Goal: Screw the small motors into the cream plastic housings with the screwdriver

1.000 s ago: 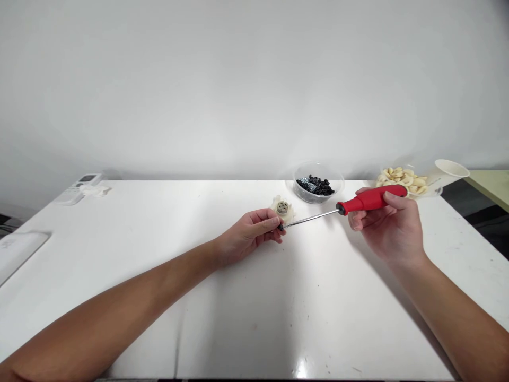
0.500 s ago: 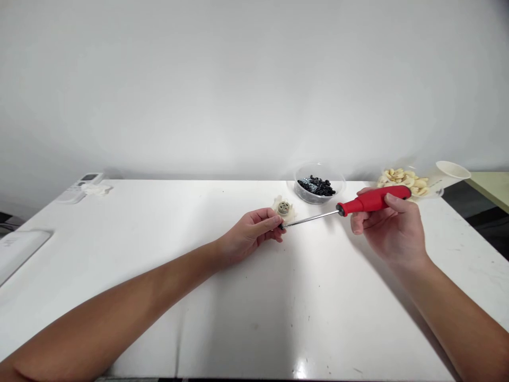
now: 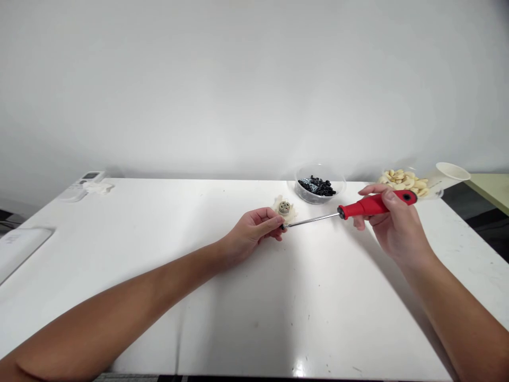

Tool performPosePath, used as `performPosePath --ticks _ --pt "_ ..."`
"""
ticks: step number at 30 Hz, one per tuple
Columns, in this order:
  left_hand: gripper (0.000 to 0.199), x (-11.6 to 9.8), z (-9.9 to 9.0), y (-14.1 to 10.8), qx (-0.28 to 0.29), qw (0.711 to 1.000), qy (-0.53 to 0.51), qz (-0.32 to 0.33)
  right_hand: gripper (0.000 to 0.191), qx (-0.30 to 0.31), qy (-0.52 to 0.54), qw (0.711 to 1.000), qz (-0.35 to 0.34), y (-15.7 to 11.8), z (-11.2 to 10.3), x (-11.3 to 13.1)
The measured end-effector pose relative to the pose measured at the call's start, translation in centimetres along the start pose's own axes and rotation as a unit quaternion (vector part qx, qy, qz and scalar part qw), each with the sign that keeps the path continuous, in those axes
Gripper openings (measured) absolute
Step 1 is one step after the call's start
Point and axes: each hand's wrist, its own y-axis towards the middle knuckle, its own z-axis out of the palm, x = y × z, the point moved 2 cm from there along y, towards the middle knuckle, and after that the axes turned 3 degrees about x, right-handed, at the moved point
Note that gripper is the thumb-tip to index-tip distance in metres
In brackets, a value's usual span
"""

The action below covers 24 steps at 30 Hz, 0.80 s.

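My left hand point(image 3: 258, 232) is closed on the edge of a cream plastic part point(image 3: 291, 213) with a round grey holed centre. Thumb and fingers pinch it, and a small black piece shows by the fingertips. In my right hand point(image 3: 397, 223) is a screwdriver point(image 3: 363, 206) with a red handle, its thumb on top and its index finger lifted off the grip. The metal shaft points left and slightly down, its tip close to the black piece; I cannot tell whether they touch.
A clear bowl point(image 3: 314, 197) of small black pieces stands behind the part. Back right are a container of cream-coloured curved pieces point(image 3: 405, 180) and a tilted white cup point(image 3: 451, 175). A remote control point(image 3: 81, 185) and a crumpled white thing point(image 3: 97, 188) lie back left on the white table point(image 3: 178, 223).
The red handle has turned about its length and shifted slightly right, and the tip is a little farther right. My right fingers have loosened and moved. My left hand stays nearly still.
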Motion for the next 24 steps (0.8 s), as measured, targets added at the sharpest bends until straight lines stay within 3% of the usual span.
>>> performPosePath --ticks 4,8,17,20,24 --pt "0.032 0.1 0.0 0.0 -0.006 1.0 0.004 0.008 0.043 0.029 0.069 0.996 0.046 0.0 0.4 0.4" --pt "0.034 0.2 -0.1 0.1 -0.021 1.0 0.013 0.019 0.043 0.031 0.118 0.992 0.043 0.1 0.4 0.8" --pt "0.035 0.2 0.1 0.0 -0.023 0.999 0.019 0.024 0.028 -0.111 -0.017 0.994 -0.001 0.7 -1.3 -0.5" --pt "0.035 0.1 0.2 0.0 -0.026 0.999 0.021 0.028 0.014 -0.132 -0.034 0.991 -0.003 0.5 -1.0 -0.8" --pt "0.033 0.2 0.1 0.0 -0.034 0.999 0.023 0.032 0.017 -0.121 -0.041 0.992 -0.017 0.3 -0.6 -0.4"
